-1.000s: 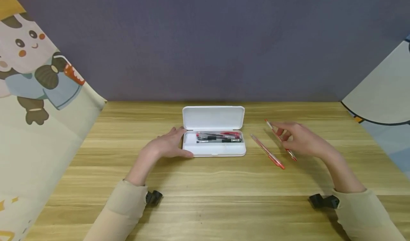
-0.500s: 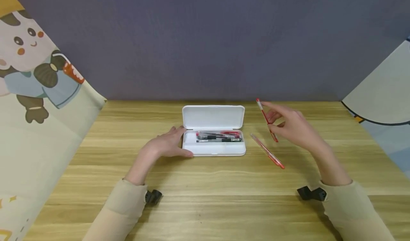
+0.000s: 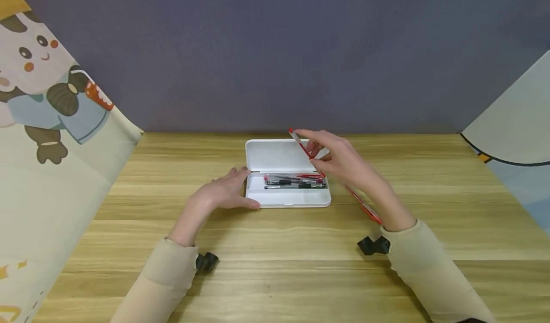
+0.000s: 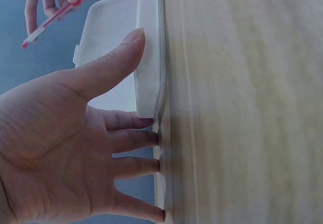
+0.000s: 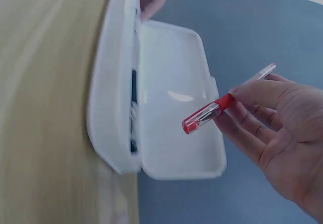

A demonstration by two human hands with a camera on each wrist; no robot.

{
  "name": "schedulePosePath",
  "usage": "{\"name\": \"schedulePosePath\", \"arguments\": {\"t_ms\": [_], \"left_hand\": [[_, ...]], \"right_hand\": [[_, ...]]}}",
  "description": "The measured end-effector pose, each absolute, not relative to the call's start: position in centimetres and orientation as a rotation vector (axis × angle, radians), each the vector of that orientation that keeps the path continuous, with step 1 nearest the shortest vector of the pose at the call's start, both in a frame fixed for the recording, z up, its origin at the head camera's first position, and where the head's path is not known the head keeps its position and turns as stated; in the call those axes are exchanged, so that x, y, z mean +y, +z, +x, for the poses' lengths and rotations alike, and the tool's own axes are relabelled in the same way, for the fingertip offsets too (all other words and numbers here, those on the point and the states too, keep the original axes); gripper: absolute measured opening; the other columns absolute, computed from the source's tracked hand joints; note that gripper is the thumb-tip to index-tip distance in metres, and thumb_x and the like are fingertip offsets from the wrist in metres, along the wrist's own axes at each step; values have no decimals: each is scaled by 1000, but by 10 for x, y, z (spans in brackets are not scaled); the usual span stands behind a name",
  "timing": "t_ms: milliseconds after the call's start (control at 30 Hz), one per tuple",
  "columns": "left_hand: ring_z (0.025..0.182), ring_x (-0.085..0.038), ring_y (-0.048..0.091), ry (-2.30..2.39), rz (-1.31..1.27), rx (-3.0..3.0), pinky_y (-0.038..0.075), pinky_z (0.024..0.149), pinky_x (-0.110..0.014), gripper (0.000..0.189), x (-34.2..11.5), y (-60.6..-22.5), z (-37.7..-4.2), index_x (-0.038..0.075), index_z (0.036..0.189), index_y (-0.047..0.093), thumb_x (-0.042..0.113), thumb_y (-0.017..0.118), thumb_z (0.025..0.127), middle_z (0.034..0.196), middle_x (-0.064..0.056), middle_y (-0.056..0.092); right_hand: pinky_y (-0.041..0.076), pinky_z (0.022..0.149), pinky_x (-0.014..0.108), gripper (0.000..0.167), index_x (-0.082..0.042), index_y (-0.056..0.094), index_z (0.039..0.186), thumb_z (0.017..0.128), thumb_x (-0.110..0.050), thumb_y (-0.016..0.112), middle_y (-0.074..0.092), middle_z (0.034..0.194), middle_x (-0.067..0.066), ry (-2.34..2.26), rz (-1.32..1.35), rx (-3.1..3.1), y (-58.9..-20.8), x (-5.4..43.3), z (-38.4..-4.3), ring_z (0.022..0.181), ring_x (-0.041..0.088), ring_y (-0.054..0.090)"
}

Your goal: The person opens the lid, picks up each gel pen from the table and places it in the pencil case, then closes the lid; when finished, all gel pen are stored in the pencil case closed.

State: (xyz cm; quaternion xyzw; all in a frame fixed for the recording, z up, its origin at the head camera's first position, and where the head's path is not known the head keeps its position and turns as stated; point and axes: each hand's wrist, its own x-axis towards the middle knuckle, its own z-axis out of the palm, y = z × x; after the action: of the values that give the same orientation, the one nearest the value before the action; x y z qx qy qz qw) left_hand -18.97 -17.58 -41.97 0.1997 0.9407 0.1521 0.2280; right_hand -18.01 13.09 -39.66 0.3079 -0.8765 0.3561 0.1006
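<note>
A white pencil case (image 3: 253,198) lies with its lid (image 3: 268,155) raised. Several black and red pens (image 3: 294,182) lie in its rear compartment. My left hand (image 3: 223,192) rests against the left end of the case; its thumb touches the front wall, and the other fingers (image 4: 135,167) stretch straight down by the end. Between thumb and fingertips my right hand (image 3: 339,157) pinches a red gel pen (image 5: 206,116), held tilted in the air above the right half of the case, in front of the lid. Another red pen (image 3: 365,205) lies on the table, partly hidden beneath my right forearm.
The wooden table (image 3: 266,265) ends at a dark grey-blue panel (image 3: 275,56) close behind the case. A cartoon-printed cloth (image 3: 68,137) hangs on the left, and a pale printed one (image 3: 515,108) on the right. A black camera mount sits on each cuff.
My right hand has lifted the red gel pen from the table at the right and carried it left, over the case. The left hand has stayed in place.
</note>
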Motion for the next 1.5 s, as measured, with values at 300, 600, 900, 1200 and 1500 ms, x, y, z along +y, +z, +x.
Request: {"name": "schedulePosePath", "arguments": {"t_ms": [300,600,900,1200,1500], "left_hand": [[158,-46,17,421,558,2598,24,121,-75,101,-178,-420,-190,6,162,25,53,76,88,171,-24,19],[159,-45,15,414,548,2597,22,120,-76,103,-180,-419,-189,6,163,23,53,76,88,171,-24,17],[159,-46,14,408,547,2590,20,119,-78,103,-181,-419,-190,6,163,22,53,76,89,172,-23,15],[160,-45,13,426,542,2591,20,120,-77,103,-180,-419,-193,6,163,23,52,77,88,172,-22,16],[159,-45,14,430,528,2603,21,120,-77,102,-176,-421,-199,6,162,24,52,77,88,171,-24,16]], "right_hand": [[61,77,34,71,-23,53,151,89,8,69,69,106,4,1002,1030,-2610,-410,94,-193,97,15,67],[59,76,32,64,-26,60,145,90,2,75,69,103,2,746,1105,-2646,-422,80,-190,92,14,68],[58,76,30,49,-22,71,132,90,3,75,73,102,0,607,1095,-2734,-426,80,-189,86,12,67],[58,77,31,42,-19,75,125,90,3,74,73,96,-2,496,1077,-2803,-430,80,-192,83,10,64],[60,80,34,42,-16,73,129,91,1,75,76,105,0,529,1076,-2838,-429,90,-205,89,13,68]]}}
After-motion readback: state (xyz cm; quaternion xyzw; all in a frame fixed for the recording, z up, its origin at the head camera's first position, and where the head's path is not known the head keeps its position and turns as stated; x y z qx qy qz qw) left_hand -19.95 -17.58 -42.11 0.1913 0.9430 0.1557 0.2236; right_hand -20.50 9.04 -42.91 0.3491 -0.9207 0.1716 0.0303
